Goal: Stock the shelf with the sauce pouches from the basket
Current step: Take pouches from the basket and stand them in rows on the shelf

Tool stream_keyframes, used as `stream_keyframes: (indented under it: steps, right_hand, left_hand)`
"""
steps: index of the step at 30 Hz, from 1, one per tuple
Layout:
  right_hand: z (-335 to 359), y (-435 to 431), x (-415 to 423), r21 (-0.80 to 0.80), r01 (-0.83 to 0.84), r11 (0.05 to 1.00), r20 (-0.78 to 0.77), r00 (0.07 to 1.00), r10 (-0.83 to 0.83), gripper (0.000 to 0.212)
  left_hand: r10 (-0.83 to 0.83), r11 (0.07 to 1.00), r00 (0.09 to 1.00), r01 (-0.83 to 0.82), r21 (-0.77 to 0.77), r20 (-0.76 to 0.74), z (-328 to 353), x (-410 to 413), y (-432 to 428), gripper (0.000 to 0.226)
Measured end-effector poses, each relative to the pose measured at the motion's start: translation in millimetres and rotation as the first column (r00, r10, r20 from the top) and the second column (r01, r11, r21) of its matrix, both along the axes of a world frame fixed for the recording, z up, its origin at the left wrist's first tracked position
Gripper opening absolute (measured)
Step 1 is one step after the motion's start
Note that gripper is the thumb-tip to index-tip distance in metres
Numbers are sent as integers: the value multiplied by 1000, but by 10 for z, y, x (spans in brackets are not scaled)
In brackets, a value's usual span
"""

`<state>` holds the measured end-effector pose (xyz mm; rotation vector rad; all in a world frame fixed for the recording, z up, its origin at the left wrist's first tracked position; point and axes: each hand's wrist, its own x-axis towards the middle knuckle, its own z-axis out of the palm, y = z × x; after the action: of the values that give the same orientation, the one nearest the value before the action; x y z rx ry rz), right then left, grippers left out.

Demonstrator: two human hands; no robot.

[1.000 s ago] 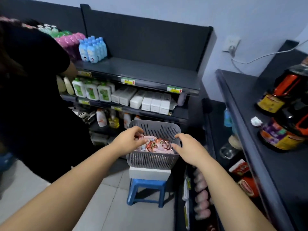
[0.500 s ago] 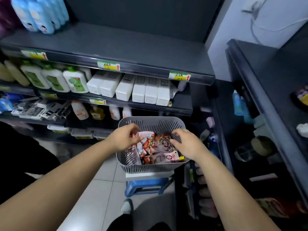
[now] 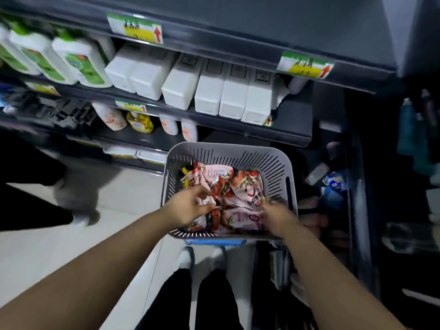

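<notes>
The left hand [image 3: 188, 206] is reaching into the near-left part of the grey basket [image 3: 228, 151], its fingers curling round the edge of one of the sauce pouches [image 3: 240, 189]; it is judged to be pinching that pouch. The pouches are lying in a loose heap inside the basket, directly under and just ahead of both hands, sharing no common long axis. The right hand [image 3: 277, 214] is resting on the near-right of the heap, but motion blur is hiding whether it grips anything. Neither hand is clearly nearer. The shelf [image 3: 292, 125] is standing beyond and above the basket, so any lift is going up and away. Compared with half a second ago, both hands are sitting deeper among the pouches, off the rim.
</notes>
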<state>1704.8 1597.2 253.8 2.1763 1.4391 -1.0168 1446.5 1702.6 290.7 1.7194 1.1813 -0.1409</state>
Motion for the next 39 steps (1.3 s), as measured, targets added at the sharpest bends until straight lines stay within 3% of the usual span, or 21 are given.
stream_keyframes:
  steps: [3,6,10,14,16,18,20,24,29,32,33,34,35,37,39]
  right_hand:
    - [-170,-3,27,-74,-81,994,11,997,82,49]
    - [-169,63,59,-32,-199,980,72,977,201,40]
    - [63,139,57,13,-382,924,-5,924,382,31]
    - [407,247,47,197,-545,815,-54,824,564,33]
    - [609,315,31,453,-567,688,-28,762,647,24]
    - [804,381,-12,642,-540,545,2,712,702,20]
    - [964,453,-79,735,-468,491,-60,676,734,14]
    - [1202,598,-82,812,-213,543,-256,707,660,7]
    - [1292,664,-35,819,-4,574,-374,754,539,10]
    - [1160,646,78,818,136,558,-404,827,391,23]
    - [1104,631,60,792,255,554,-471,833,290,31]
    - [1042,620,-13,722,441,534,-599,785,160,37]
    - [997,610,-130,591,647,482,-746,665,23,39]
    - [904,619,-407,199,921,336,-936,280,-213,29]
    - [855,649,-511,-89,981,170,-922,-17,-386,12]
  left_hand:
    - [39,998,999,-39,-39,-2,-99,23,-57,45]
    - [76,995,997,-77,-64,-3,-159,68,-81,42]
    - [116,991,993,-118,-66,-26,-206,192,-65,45]
    - [154,982,988,-154,-106,-8,-241,319,-6,44]
    - [168,982,985,-170,-85,-21,-249,377,44,47]
    - [181,979,983,-182,-92,-20,-236,444,101,48]
    - [159,963,987,-153,-222,12,-214,505,171,53]
    - [244,760,945,-49,-648,215,-75,508,215,88]
    - [376,490,865,118,-864,332,-20,397,159,86]
    - [462,493,804,120,-862,376,29,372,148,79]
    - [501,515,780,81,-853,376,39,382,147,77]
    - [535,534,756,45,-844,378,50,406,138,73]
    - [557,549,736,20,-836,384,53,439,120,69]
    - [575,565,718,-3,-825,391,50,507,74,60]
    - [582,574,716,-25,-819,386,51,539,46,55]
